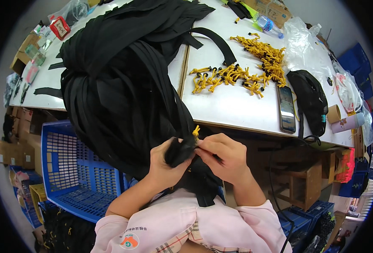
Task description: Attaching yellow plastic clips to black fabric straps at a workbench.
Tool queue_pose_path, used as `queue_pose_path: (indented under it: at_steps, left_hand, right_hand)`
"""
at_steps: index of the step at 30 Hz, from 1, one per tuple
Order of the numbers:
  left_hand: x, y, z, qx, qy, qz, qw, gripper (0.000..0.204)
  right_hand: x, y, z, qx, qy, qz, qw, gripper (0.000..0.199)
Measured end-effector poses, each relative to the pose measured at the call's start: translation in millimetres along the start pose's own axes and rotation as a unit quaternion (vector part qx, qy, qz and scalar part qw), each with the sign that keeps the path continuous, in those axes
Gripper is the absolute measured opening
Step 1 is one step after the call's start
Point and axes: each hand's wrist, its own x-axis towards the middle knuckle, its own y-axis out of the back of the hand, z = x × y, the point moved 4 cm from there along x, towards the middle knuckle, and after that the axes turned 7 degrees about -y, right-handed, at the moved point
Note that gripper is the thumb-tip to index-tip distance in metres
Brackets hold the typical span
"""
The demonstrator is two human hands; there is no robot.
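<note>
Close in front of my body, my left hand (162, 166) is closed round a folded end of black strap (181, 152). A knotted yellow cord pull (196, 130) sticks up at the top of that end. The fingers of my right hand (228, 157) are pinched together at the lower part of the cord pull, against the strap; their tips are partly hidden. From the table a big heap of long black straps (119, 80) hangs over the front edge, beside my left hand. Several loose yellow cord pulls (268, 57) with black ends lie beyond my right hand.
At the right of the white table (220, 107) lie a phone (286, 109), a black pouch (309, 99), a pink cup (347, 123) and plastic bags (300, 42). A blue crate (79, 168) stands below left, a wooden stool (302, 185) below right. A dark cable hangs at right.
</note>
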Motion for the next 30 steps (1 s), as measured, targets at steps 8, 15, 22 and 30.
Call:
queue_pose_path:
  at_steps: [8, 15, 22, 30]
  left_hand:
    - [4, 2, 12, -0.113, 0.076, 0.053, 0.989, 0.019]
    - [5, 3, 14, -0.100, 0.040, 0.034, 0.994, 0.019]
    - [4, 5, 6, -0.264, 0.161, -0.016, 0.951, 0.020]
    - [5, 4, 15, -0.138, 0.077, 0.012, 0.987, 0.019]
  right_hand:
    - [-11, -10, 8, 0.078, -0.103, 0.047, 0.991, 0.017]
    - [-24, -33, 22, 0.288, -0.129, 0.083, 0.945, 0.008]
    - [-25, -36, 37, 0.563, -0.351, -0.113, 0.740, 0.004]
    - [-36, -44, 24, 0.282, -0.178, 0.024, 0.942, 0.007]
